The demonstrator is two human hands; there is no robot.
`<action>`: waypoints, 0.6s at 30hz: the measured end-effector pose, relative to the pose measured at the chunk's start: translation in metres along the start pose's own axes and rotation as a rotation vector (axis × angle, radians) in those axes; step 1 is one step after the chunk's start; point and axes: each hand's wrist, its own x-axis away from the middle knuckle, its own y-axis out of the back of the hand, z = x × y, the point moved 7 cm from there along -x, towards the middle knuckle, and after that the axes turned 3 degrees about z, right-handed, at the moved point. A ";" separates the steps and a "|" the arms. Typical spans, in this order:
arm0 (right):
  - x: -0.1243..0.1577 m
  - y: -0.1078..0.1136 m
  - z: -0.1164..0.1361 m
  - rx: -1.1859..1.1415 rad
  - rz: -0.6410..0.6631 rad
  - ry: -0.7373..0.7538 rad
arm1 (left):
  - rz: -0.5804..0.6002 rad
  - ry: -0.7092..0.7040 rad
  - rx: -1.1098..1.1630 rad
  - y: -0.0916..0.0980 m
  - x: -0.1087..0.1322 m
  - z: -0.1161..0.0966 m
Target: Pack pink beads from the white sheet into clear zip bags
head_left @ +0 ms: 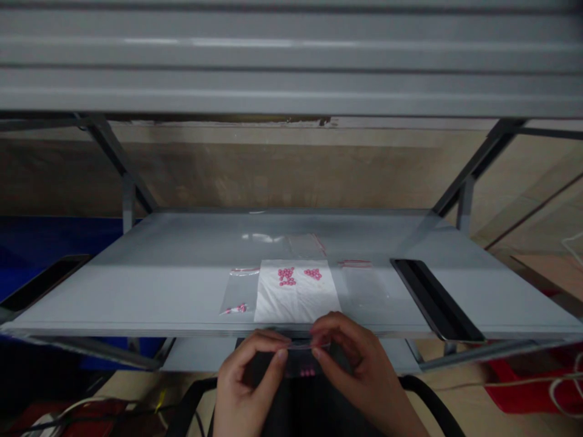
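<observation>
A small clear zip bag with a few pink beads at its bottom hangs just in front of the table edge. My left hand pinches its top edge on the left, and my right hand pinches it on the right. Beyond them a white tissue lies on the table, bearing two groups of pink beads. Left of the tissue is a clear bag with pink beads inside. Clear bags that look flat lie to its right and behind it.
The grey table holds a dark phone-like slab at right and another dark slab at left. Metal struts rise at both sides. A red container and cables are low at right.
</observation>
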 end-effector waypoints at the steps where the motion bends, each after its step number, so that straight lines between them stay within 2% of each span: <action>1: 0.001 0.000 -0.001 0.010 0.005 -0.001 | 0.004 -0.005 0.002 0.000 0.000 -0.001; 6: 0.001 -0.001 0.014 0.053 0.044 0.092 | 0.027 -0.037 0.025 -0.002 0.000 -0.008; 10: -0.006 -0.006 0.027 0.047 0.025 0.150 | 0.033 -0.077 0.013 -0.005 0.001 -0.012; 18: -0.011 -0.011 0.019 0.065 0.008 0.118 | 0.041 -0.183 -0.075 -0.009 0.001 -0.018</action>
